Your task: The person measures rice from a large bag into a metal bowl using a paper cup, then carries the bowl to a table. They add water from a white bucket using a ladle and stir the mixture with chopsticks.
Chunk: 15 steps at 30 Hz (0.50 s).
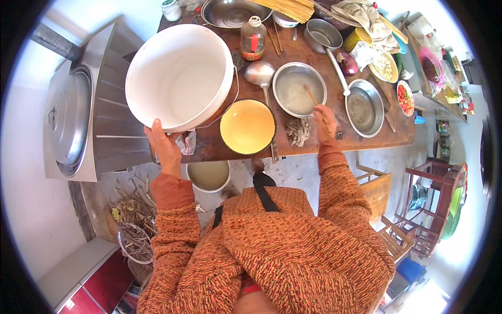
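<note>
At the table's left side, my left hand [166, 149] grips the near rim of a large white bucket [180, 73], its thumb over the edge and its other fingers partly hidden. The bucket's mouth faces me, and its white inside shows. My right hand [325, 124] is closed round chopsticks [311, 94]; whether one or two, I cannot tell. Their tips reach into a steel bowl [285, 111] with a pale, whitish content. Between my hands, at the table's front edge, lies a round yellow dish [247, 125] with a dark rim. A steel ladle [260, 74] rests behind it.
A bottle of dark liquid [253, 39] stands behind the ladle. Rightward are a steel saucepan [322, 35], a steel basin [364, 107], a red onion [347, 63] and a plate of chopped red food [404, 98]. A crumpled cloth [298, 132] lies by the front edge. Below is a basin [208, 175].
</note>
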Available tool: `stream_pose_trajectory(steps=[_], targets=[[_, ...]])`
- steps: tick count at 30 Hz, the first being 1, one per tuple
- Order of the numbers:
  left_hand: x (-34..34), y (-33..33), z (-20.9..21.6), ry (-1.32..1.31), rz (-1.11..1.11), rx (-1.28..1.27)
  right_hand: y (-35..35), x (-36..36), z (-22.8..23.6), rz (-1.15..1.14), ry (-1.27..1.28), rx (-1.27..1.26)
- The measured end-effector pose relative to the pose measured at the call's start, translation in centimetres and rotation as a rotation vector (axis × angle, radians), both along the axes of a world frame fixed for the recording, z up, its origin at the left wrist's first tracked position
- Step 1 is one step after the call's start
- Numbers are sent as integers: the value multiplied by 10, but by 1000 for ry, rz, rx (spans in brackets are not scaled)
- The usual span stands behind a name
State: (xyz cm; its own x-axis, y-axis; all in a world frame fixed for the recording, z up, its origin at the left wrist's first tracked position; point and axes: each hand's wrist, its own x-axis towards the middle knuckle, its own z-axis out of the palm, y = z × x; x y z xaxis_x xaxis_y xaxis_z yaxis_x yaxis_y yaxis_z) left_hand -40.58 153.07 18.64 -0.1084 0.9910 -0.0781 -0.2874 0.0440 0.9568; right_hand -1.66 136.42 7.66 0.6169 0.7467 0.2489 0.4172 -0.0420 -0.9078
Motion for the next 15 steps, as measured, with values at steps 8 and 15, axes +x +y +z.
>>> stream_pose_trajectory(steps=[8, 15], targets=[[-2, -1, 1, 0, -8, -4, -21, -6, 23, 77, -56, -77], [-4, -1, -1, -8, -31, -17, -28, -52, 28, 240, -148, -139]])
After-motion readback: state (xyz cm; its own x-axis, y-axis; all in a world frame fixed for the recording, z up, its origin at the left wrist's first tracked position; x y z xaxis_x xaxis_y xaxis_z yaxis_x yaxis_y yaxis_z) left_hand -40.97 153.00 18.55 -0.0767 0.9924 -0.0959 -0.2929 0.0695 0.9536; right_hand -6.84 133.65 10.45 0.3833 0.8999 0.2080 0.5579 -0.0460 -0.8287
